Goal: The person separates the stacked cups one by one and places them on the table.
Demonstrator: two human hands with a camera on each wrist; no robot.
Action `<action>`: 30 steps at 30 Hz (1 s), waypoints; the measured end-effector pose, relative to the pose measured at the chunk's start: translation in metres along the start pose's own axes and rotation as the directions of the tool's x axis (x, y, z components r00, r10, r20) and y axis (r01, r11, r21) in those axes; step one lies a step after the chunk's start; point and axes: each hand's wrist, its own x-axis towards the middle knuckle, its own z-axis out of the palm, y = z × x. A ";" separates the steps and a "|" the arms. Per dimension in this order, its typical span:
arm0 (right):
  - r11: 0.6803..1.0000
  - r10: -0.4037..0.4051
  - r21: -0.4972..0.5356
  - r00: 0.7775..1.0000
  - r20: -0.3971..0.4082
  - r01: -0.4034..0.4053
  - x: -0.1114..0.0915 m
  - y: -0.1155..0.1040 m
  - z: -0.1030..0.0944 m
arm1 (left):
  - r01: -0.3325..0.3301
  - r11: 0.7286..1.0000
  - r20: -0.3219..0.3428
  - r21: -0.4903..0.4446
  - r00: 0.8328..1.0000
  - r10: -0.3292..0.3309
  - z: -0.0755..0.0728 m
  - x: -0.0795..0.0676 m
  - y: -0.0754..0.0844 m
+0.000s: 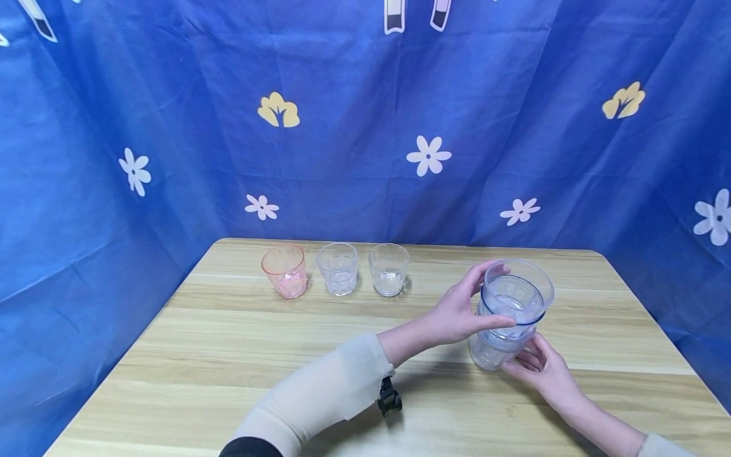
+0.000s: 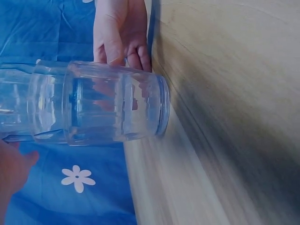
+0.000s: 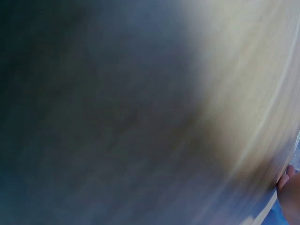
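- The stack point(image 1: 522, 304) of clear cups stands roughly upright, wide mouth up, a dark blue ring below its top rim; whether its foot touches the table point(image 1: 257, 355) cannot be told
- The left hand point(image 1: 465, 314) grips the stack's upper part from the left, thumb across the near side, fingers round the far side
- The right hand point(image 1: 545, 374) curls lightly about the stack's base from the right, thumb on the near side, fingers beyond it
- The head view shows the left hand above the right on the stack, the two well apart from each other
- Left of the stack and farther back, three cups make a row with narrow gaps: the near clear cup point(image 1: 389, 273), the middle clear cup point(image 1: 338, 273), then the pink cup point(image 1: 287, 276), farthest from the stack
- The table's far edge runs behind the stack and close behind that row; its right edge lies well apart from the stack
- Between the stack and the left edge, a wide stretch of wood leaves room to move, partly crossed by the left sleeve point(image 1: 320, 393)
- The curtain point(image 1: 342, 165) rises behind the stack, past the far edge
- The right wrist view is mostly blur, with part of a hand at its lower right corner
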 end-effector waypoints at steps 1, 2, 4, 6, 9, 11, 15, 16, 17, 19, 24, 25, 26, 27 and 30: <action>1.000 0.000 0.001 1.000 0.001 0.000 0.000 0.000 0.000 | -0.002 1.000 -0.001 0.000 1.000 0.002 0.000 0.000 -0.001; 1.000 0.001 0.001 1.000 0.001 -0.001 0.000 0.000 0.000 | -0.004 1.000 -0.002 -0.003 1.000 0.004 0.000 0.000 -0.001; 1.000 0.001 0.002 1.000 0.002 -0.001 0.000 0.000 0.000 | -0.007 1.000 -0.004 -0.016 1.000 0.007 0.001 0.000 -0.002; 1.000 0.002 0.000 1.000 0.003 -0.002 0.000 0.000 0.000 | -0.004 1.000 -0.007 -0.029 1.000 0.004 0.002 0.000 -0.002; 1.000 -0.002 -0.003 1.000 0.003 0.002 0.000 0.000 0.000 | -0.001 0.999 -0.008 -0.042 1.000 0.001 0.003 -0.001 -0.002; 1.000 -0.003 -0.002 1.000 0.004 0.003 0.000 0.000 0.000 | -0.003 0.999 -0.010 -0.039 1.000 0.003 0.003 -0.001 -0.002; 1.000 0.004 -0.010 1.000 0.001 -0.004 0.000 0.000 0.000 | -0.021 1.000 -0.011 -0.013 1.000 0.021 0.003 0.000 -0.002; 1.000 0.009 -0.013 1.000 0.002 -0.009 0.000 0.000 0.000 | -0.025 1.000 -0.012 -0.007 1.000 0.025 0.003 0.000 -0.001; 1.000 0.012 -0.017 1.000 0.002 -0.012 0.000 0.000 0.000 | -0.030 1.000 -0.012 0.000 0.999 0.030 0.003 0.000 -0.001; 1.000 0.015 -0.014 1.000 0.000 -0.015 0.000 0.000 0.000 | -0.042 0.999 -0.014 0.019 0.999 0.043 0.002 0.000 -0.001; 1.000 0.006 0.015 1.000 -0.010 -0.006 0.001 0.002 0.001 | -0.081 0.997 -0.029 0.016 0.996 0.081 -0.002 0.003 0.006; 1.000 0.004 0.019 1.000 -0.011 -0.004 0.001 0.002 0.001 | -0.086 0.996 -0.033 0.002 0.996 0.086 -0.004 0.004 0.008; 1.000 0.003 0.022 1.000 -0.012 -0.003 0.001 0.002 0.001 | -0.092 0.996 -0.036 -0.014 0.995 0.091 -0.005 0.004 0.010; 1.000 0.004 0.025 1.000 -0.013 -0.003 0.001 0.002 0.001 | -0.098 0.995 -0.042 -0.027 0.994 0.097 -0.007 0.005 0.013; 1.000 0.011 0.030 1.000 -0.008 -0.010 0.002 0.001 0.001 | -0.103 0.988 -0.059 -0.117 0.994 0.097 -0.012 0.007 0.021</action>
